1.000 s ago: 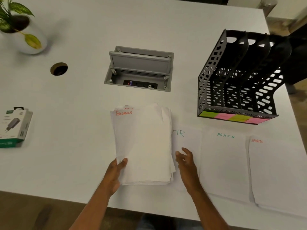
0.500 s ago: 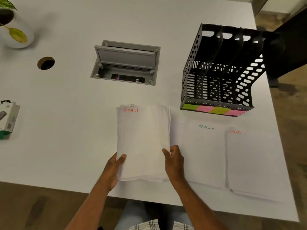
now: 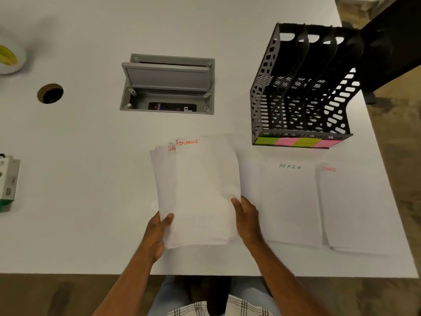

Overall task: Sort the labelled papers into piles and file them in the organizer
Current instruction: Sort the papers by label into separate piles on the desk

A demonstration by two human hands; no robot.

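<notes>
Our left hand [image 3: 157,233] grips the unsorted stack [image 3: 168,190] at its near left corner, thumb on top and pressed to the paper, the other fingers hidden beneath. The stack is lifted just off the white table [image 3: 91,137] in front of us, its long axis running away from us, and the sheets fan slightly at the far end, where a red "SP…" label peeks out.

The top sheet [image 3: 205,183], marked FINANCE in red, is sliding off to the right. Our right hand [image 3: 247,218] pinches its near right edge, thumb on top, fingers under it out of sight. This hand is the nearer one to the piles and to the organizer, so we judge it will carry the sheet.

Right of it, a plain sheet is partly covered, its label hidden. Then come the ADMIN pile [image 3: 289,201] and the SPORTS pile [image 3: 350,208], flat, side by side, long axes parallel to the stack. No FINANCE pile shows yet. The black organizer [image 3: 300,87] stands beyond them, slots empty as far as we see.
</notes>
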